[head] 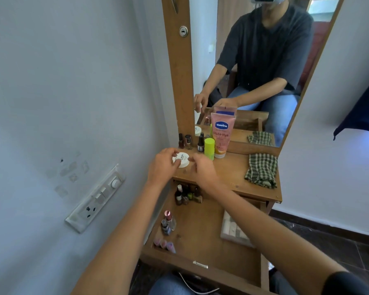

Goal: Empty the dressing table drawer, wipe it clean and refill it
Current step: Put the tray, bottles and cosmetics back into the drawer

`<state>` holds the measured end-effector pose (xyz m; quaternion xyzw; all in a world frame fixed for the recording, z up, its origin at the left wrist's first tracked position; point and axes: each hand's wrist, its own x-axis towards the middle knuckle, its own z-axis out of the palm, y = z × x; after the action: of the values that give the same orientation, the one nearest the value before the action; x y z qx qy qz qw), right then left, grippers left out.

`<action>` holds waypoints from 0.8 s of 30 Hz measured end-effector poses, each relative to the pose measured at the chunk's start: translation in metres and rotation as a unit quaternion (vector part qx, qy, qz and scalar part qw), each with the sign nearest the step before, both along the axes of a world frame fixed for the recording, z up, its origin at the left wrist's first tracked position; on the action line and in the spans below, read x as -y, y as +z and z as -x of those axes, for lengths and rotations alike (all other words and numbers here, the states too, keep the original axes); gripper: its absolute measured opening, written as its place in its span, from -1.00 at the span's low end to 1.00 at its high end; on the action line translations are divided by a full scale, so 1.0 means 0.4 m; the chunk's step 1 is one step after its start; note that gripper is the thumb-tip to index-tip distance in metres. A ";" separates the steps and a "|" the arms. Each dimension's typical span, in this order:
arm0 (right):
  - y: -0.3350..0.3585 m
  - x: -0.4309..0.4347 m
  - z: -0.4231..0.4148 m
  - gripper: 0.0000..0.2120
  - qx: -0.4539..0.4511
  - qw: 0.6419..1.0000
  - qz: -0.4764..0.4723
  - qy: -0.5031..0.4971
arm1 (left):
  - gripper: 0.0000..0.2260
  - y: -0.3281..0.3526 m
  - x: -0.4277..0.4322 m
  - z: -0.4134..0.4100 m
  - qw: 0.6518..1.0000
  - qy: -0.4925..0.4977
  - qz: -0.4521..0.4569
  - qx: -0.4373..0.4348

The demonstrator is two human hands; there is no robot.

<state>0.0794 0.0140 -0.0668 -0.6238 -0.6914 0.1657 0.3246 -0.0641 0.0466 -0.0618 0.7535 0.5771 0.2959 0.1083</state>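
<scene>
The dressing table drawer (200,226) is pulled open below the tabletop (232,173). It holds nail polish bottles (184,194) at the back left, more small bottles (168,222) along the left wall, pink tubes (164,243) at the front left and a pale box (234,231) on the right. My left hand (163,166) grips a white round jar (182,159) at the tabletop's left end. My right hand (203,170) hovers just right of the jar with fingers curled down; what they hold is hidden. A green checked cloth (262,170) lies on the tabletop's right.
A pink Vaseline tube (222,135), a lime-green bottle (209,149) and small dark bottles (184,141) stand at the mirror (264,71). A wall with a switch plate (96,199) is close on the left. The drawer front carries a metal handle (200,264).
</scene>
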 end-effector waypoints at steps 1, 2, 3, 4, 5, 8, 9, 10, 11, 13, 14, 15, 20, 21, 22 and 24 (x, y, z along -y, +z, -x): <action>0.022 -0.022 -0.004 -0.65 0.051 0.999 -0.001 0.011 | -0.74 0.009 -0.014 -0.005 1.000 0.004 0.004 0.015; 0.045 -0.045 -0.009 -0.61 0.095 0.995 -0.006 0.020 | -0.73 0.018 -0.029 -0.011 0.999 0.008 0.008 0.033; 0.064 -0.070 -0.013 -0.60 0.128 0.991 -0.013 0.024 | -0.72 0.027 -0.044 -0.016 0.999 0.013 0.014 0.048; 0.081 -0.094 -0.017 -0.60 0.153 0.988 -0.018 0.025 | -0.71 0.035 -0.060 -0.020 0.998 0.019 0.019 0.060; 0.094 -0.119 -0.019 -0.59 0.172 0.985 -0.018 0.025 | -0.70 0.041 -0.078 -0.023 0.997 0.024 0.025 0.066; 0.115 -0.183 -0.021 -0.62 0.238 0.971 -0.013 0.037 | -0.67 0.050 -0.128 -0.032 0.997 0.024 0.039 0.066; 0.117 -0.201 -0.021 -0.65 0.264 0.963 -0.018 0.044 | -0.66 0.049 -0.144 -0.035 0.997 0.021 0.044 0.061; 0.117 -0.217 -0.021 -0.67 0.285 0.957 -0.025 0.049 | -0.65 0.048 -0.159 -0.038 0.997 0.017 0.047 0.056; 0.118 -0.231 -0.020 -0.68 0.299 0.953 -0.025 0.051 | -0.64 0.045 -0.174 -0.039 0.997 0.013 0.049 0.054; 0.115 -0.258 -0.014 -0.69 0.323 0.945 -0.018 0.054 | -0.62 0.040 -0.200 -0.043 0.997 0.008 0.047 0.055; 0.111 -0.271 -0.011 -0.69 0.331 0.942 -0.016 0.051 | -0.62 0.038 -0.211 -0.045 0.998 0.008 0.045 0.053; 0.105 -0.282 -0.007 -0.68 0.336 0.941 -0.015 0.047 | -0.61 0.036 -0.221 -0.048 0.998 0.008 0.045 0.051; 0.068 -0.318 0.010 -0.64 0.352 0.935 -0.005 0.039 | -0.60 0.008 -0.260 -0.056 0.999 -0.013 0.048 0.016; 0.061 -0.322 0.013 -0.64 0.358 0.933 -0.001 0.038 | -0.60 0.002 -0.268 -0.056 0.999 -0.014 0.051 0.012; 0.056 -0.325 0.015 -0.64 0.362 0.931 0.003 0.037 | -0.60 -0.004 -0.273 -0.057 0.998 -0.011 0.057 0.012; 0.048 -0.330 0.019 -0.64 0.365 0.930 0.008 0.034 | -0.63 -0.013 -0.284 -0.060 0.998 -0.004 0.064 0.014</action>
<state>0.0716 0.1460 -0.0476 -0.6198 -0.7818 -0.0571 0.0385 -0.0400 0.1602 -0.0668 0.7431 0.5901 0.2684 0.1662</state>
